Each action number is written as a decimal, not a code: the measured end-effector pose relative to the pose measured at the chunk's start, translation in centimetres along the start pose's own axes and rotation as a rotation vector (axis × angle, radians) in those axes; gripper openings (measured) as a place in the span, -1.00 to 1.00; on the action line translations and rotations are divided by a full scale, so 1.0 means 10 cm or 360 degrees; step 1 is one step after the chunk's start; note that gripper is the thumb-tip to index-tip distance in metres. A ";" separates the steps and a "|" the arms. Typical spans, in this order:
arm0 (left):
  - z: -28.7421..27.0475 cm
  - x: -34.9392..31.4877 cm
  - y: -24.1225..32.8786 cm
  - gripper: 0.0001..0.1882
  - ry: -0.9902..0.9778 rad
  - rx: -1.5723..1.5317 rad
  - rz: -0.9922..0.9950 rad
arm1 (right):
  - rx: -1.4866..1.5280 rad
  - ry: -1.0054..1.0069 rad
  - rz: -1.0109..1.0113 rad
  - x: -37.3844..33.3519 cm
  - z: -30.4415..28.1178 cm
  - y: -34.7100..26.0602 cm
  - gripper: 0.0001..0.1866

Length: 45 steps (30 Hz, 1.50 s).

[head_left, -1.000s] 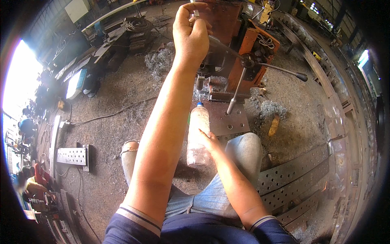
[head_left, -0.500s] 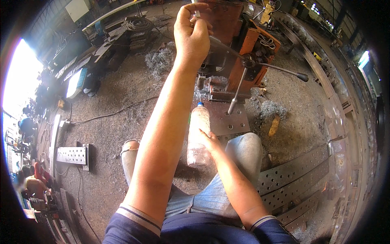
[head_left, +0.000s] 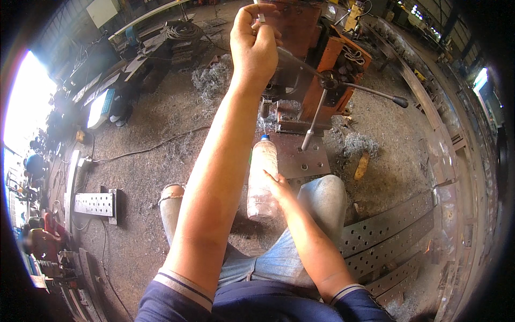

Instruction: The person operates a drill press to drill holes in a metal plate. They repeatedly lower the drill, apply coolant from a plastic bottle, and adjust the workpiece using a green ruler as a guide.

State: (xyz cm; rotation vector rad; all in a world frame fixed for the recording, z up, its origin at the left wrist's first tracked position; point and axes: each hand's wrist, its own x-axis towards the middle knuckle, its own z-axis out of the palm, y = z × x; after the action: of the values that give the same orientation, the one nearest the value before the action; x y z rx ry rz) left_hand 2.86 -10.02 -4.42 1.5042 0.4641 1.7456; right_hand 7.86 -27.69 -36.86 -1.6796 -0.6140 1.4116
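Observation:
My left hand [head_left: 254, 48] is raised at the top of the view beside the drilling machine [head_left: 308, 80]. Its fingers are closed round a thin pale rod [head_left: 260, 17], mostly hidden by the hand. Low between my knees, my right hand [head_left: 278, 188] grips a clear plastic bottle [head_left: 262, 163] with a blue cap. The bottle stands nearly upright, its cap just below the machine's spindle [head_left: 264, 109]. A faint thin line shows above the cap. Beyond the bottle lies a steel plate [head_left: 295, 155] with drilled holes, under the machine's spoked feed handle [head_left: 354, 87].
Metal shavings [head_left: 212, 80] lie heaped on the floor, with another pile [head_left: 360, 145] at right. Long perforated plates [head_left: 389, 225] lie by my right knee. A cable [head_left: 153, 153] crosses the floor at left, near a short perforated bar [head_left: 94, 204]. A long beam [head_left: 424, 99] runs along the right.
Both hands stay where they were, holding the same things. The thin line above the bottle's cap shows a little more plainly now.

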 end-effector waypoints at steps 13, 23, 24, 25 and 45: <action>-0.01 0.00 -0.01 -0.69 0.0021 0.0046 0.0008 | 0.0081 -0.0072 -0.0197 0.15 0.00 0.18 -0.30; -0.02 -0.01 -0.01 -0.70 0.0013 0.0050 0.0031 | -0.0129 0.0068 -0.0071 -0.03 -0.01 0.00 -0.25; -0.02 -0.01 -0.01 -0.70 0.0012 0.0050 0.0040 | -0.0132 0.0076 -0.0083 0.00 -0.01 0.02 -0.25; -0.02 -0.01 -0.01 -0.69 0.0011 0.0050 0.0050 | -0.0098 0.0045 -0.0107 0.02 0.00 0.04 -0.25; -0.04 -0.03 0.00 -0.68 0.0018 -0.0030 0.0059 | 0.0146 -0.0082 -0.0155 0.23 0.00 0.29 -0.29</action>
State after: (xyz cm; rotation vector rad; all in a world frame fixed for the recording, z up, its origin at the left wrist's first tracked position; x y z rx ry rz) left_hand 2.52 -10.14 -4.74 1.4991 0.4266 1.7834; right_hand 8.03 -27.40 -40.59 -1.5261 -0.6415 1.3958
